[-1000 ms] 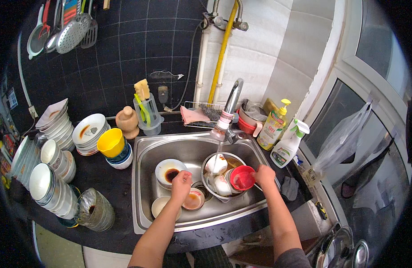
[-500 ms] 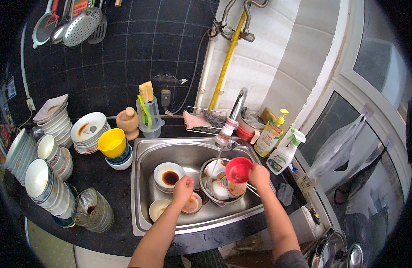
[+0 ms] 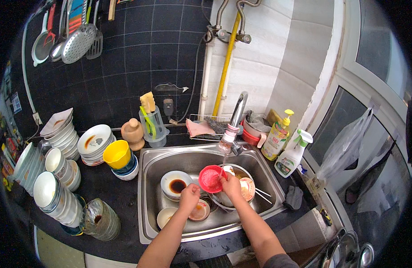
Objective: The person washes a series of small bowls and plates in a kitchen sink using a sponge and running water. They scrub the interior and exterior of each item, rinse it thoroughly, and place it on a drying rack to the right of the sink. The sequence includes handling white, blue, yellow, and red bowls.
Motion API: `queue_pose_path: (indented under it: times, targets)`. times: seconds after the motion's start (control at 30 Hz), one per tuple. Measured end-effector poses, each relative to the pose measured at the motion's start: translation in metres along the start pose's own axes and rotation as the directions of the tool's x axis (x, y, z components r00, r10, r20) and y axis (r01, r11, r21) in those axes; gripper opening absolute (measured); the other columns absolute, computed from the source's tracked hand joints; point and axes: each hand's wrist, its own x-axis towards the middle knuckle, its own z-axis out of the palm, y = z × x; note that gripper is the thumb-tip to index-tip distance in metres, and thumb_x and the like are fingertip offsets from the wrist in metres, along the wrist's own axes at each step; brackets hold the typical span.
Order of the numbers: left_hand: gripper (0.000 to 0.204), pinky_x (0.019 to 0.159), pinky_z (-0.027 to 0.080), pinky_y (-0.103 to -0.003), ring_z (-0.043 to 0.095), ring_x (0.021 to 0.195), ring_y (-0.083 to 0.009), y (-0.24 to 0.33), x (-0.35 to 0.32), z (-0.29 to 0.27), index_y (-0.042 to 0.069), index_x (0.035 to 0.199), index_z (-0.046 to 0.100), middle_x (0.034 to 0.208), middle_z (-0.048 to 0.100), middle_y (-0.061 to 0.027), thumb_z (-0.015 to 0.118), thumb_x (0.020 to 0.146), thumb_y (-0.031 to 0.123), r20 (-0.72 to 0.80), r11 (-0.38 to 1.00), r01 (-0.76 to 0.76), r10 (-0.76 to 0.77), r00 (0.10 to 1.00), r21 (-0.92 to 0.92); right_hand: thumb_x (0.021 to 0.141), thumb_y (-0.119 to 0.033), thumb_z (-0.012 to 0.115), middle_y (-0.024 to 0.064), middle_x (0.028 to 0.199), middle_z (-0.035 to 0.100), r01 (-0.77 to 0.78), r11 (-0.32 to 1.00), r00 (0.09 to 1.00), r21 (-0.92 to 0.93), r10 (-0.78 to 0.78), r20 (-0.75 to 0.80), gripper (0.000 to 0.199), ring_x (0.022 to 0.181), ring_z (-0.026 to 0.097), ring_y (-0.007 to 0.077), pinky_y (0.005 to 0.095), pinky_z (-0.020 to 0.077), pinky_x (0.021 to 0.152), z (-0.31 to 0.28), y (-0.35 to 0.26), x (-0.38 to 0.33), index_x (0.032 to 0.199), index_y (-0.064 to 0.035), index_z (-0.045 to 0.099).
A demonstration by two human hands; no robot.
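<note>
My right hand [image 3: 232, 185] grips the rim of a small red bowl [image 3: 210, 179], tilted with its inside showing, beneath the faucet [image 3: 235, 120]. Water runs from the faucet by the bowl. My left hand [image 3: 190, 196] is curled closed over the sink's middle; whatever its fingers may hold is hidden. Close to it lie a white bowl with dark brown liquid [image 3: 177, 184], a small pinkish dish [image 3: 199, 211] and a cream bowl [image 3: 165, 216]. Partly behind my right hand stands a metal basin [image 3: 247, 171] with dishes, including an orange-patterned bowl [image 3: 247, 189], and a pair of pale chopsticks [image 3: 264, 195].
Stacked white bowls [image 3: 47, 187] and plates [image 3: 95, 140] crowd the left counter, beside a yellow bowl [image 3: 117, 154] and a clear plastic container [image 3: 101, 219]. A yellow-pump soap bottle [image 3: 276, 138] and a spray bottle [image 3: 291, 158] flank the steel sink [image 3: 143, 196] on the right.
My right hand has brought the red bowl left, from above the basin's right side to the running water. My left hand stays closed near the bowls. The whole view has shifted slightly.
</note>
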Motion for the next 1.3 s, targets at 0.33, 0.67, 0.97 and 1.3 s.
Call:
queue_pose_path:
  times: [0.33, 0.67, 0.97, 1.3]
  targets:
    - [0.048, 0.090, 0.038, -0.038, 0.047, 0.105, -0.0334, 0.038, -0.011, -0.006, 0.003, 0.113, 0.046, 0.111, 0.049, -0.0189, 0.057, 0.067, 0.002, -0.070, 0.913, -0.236, 0.274, 0.959, 0.334, 0.074, -0.020, 0.053, 0.0176, 0.063, 0.061, -0.247, 0.954, 0.918, -0.169, 0.286, 0.275, 0.025, 0.067, 0.062, 0.0305, 0.0390, 0.0477, 0.066, -0.024, -0.001, -0.004, 0.083, 0.0006, 0.063]
    - [0.018, 0.093, 0.033, -0.049, 0.039, 0.117, -0.0358, 0.042, -0.007, -0.002, 0.004, 0.084, 0.057, 0.103, 0.056, -0.0125, 0.063, 0.067, 0.006, 0.391, 0.593, -0.667, 0.541, 0.745, 0.450, 0.072, -0.029, 0.054, 0.0156, 0.067, 0.063, -0.232, 0.952, 0.916, -0.198, 0.282, 0.283, 0.028, 0.070, 0.062, 0.0307, 0.0389, 0.0473, 0.071, -0.028, -0.009, 0.004, 0.081, -0.0056, 0.066]
    - [0.016, 0.082, 0.042, -0.039, 0.051, 0.099, -0.0345, 0.050, -0.011, 0.011, 0.001, 0.086, 0.054, 0.088, 0.058, -0.0154, 0.060, 0.073, 0.006, 0.475, 0.715, -0.638, 0.473, 0.742, 0.285, 0.071, -0.038, 0.058, 0.0153, 0.075, 0.064, -0.385, 0.920, 0.901, 0.067, 0.359, 0.245, 0.034, 0.075, 0.062, 0.0271, 0.0349, 0.0473, 0.071, -0.051, -0.025, 0.007, 0.086, -0.0089, 0.068]
    - [0.025, 0.079, 0.047, -0.028, 0.055, 0.092, -0.0145, 0.055, 0.023, 0.035, 0.004, 0.109, 0.047, 0.104, 0.055, -0.0065, 0.051, 0.087, 0.014, 0.312, 0.879, 0.151, -0.003, 0.950, -0.453, 0.081, -0.025, 0.057, 0.0145, 0.115, 0.051, 0.088, 0.932, 0.995, 0.351, -0.062, -0.083, 0.036, 0.104, 0.050, 0.0281, 0.0347, 0.0387, 0.089, -0.038, -0.030, 0.005, 0.111, -0.0071, 0.057]
